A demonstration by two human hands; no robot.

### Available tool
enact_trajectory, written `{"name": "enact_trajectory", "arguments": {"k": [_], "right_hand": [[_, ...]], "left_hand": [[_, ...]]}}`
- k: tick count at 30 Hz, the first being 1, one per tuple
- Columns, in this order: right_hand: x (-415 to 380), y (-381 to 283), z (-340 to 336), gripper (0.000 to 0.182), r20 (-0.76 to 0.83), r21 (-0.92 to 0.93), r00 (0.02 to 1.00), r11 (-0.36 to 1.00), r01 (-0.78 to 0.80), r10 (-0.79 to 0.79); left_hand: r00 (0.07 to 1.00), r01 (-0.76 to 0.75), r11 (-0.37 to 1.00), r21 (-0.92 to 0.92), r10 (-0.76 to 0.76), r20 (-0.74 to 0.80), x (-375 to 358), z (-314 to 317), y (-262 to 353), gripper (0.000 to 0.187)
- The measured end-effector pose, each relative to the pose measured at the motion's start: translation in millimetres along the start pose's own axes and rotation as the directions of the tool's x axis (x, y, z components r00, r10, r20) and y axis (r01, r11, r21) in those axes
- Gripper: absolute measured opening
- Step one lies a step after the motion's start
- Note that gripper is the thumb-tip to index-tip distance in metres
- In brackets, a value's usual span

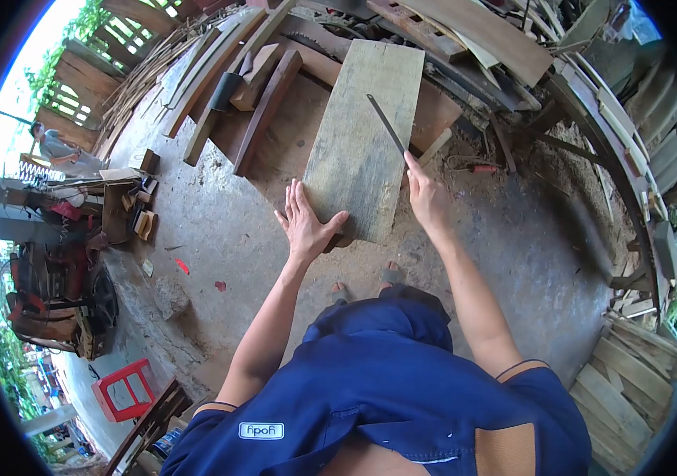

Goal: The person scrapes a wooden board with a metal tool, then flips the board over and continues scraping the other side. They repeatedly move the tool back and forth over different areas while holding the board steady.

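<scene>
A wide, weathered plank (346,159) lies at a slant before me, its near end toward my body. My left hand (306,226) rests at its lower left edge, fingers stretched out and thumb spread over the near corner. At the right edge, my right hand (427,194) closes around the near end of a thin dark metal strip (386,124), shaped like a steel ruler with a small hole at its far tip. The index finger points along the strip, which slants up and left across the board's face. The strip's near end is hidden in the hand.
Reddish wood beams (268,113) lie left of the plank, one bearing a black cylinder (226,91). Stacked boards (481,36) fill the back right. A red plastic stool (124,390) stands lower left. Another person (65,151) is far left. Planks (620,389) lie lower right.
</scene>
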State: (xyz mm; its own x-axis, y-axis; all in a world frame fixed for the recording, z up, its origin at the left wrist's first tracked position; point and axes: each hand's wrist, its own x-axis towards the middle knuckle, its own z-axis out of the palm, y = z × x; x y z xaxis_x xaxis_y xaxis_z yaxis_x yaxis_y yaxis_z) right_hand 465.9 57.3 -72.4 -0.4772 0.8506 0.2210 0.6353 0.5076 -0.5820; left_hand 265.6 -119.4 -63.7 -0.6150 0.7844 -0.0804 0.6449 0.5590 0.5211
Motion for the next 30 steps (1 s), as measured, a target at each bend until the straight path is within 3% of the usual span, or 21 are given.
{"name": "enact_trajectory", "arguments": {"k": [2, 4, 5, 9, 12, 15, 18, 22, 26, 28, 30], "right_hand": [[-8, -8, -4, 0.040, 0.043, 0.021, 0.999, 1.000, -0.021, 0.021], [-11, -3, 11, 0.041, -0.105, 0.184, 0.995, 0.983, 0.023, -0.003], [-14, -3, 9, 0.041, -0.036, 0.192, 0.997, 0.980, -0.057, 0.065], [-12, 9, 16, 0.042, -0.104, 0.344, 0.995, 0.939, 0.026, 0.011], [-7, 16, 15, 0.042, -0.119, 0.296, 0.992, 0.952, 0.081, -0.047], [-4, 13, 0, 0.043, 0.050, 0.282, 0.998, 0.958, -0.051, 0.038], [-2, 18, 5, 0.043, -0.031, 0.338, 0.999, 0.940, 0.052, -0.045], [-5, 13, 2, 0.041, -0.008, 0.310, 0.999, 0.950, -0.029, 0.033], [-8, 3, 2, 0.041, -0.046, 0.290, 0.987, 0.947, -0.135, 0.155], [-6, -8, -4, 0.042, 0.044, 0.217, 0.967, 0.943, -0.253, 0.249], [-5, -21, -7, 0.041, 0.033, 0.146, 0.945, 0.934, -0.327, 0.326]], "left_hand": [[1.000, -0.011, 1.000, -0.002, 0.011, 0.023, 1, -4, 1, 0.124], [1.000, -0.027, 1.000, 0.006, 0.027, 0.016, 5, -3, -2, 0.124], [0.998, -0.053, 0.999, 0.010, 0.053, 0.017, 9, -2, -3, 0.124], [0.994, -0.110, 0.993, 0.043, 0.109, 0.028, 29, -3, -5, 0.125], [0.992, -0.124, 0.992, 0.006, 0.124, 0.034, 40, -4, -7, 0.129], [0.990, -0.141, 0.990, 0.031, 0.140, 0.027, 42, -5, -9, 0.127], [0.989, -0.151, 0.988, 0.029, 0.151, 0.000, 41, -4, -8, 0.126], [0.986, -0.159, 0.987, -0.024, 0.160, 0.040, 42, -8, -10, 0.122], [0.972, -0.218, 0.975, -0.047, 0.221, 0.079, 42, -15, -14, 0.104], [0.954, -0.294, 0.956, 0.015, 0.292, 0.065, 41, -22, -22, 0.083], [0.938, -0.345, 0.933, 0.097, 0.343, 0.038, 40, -39, -38, 0.078]]}}
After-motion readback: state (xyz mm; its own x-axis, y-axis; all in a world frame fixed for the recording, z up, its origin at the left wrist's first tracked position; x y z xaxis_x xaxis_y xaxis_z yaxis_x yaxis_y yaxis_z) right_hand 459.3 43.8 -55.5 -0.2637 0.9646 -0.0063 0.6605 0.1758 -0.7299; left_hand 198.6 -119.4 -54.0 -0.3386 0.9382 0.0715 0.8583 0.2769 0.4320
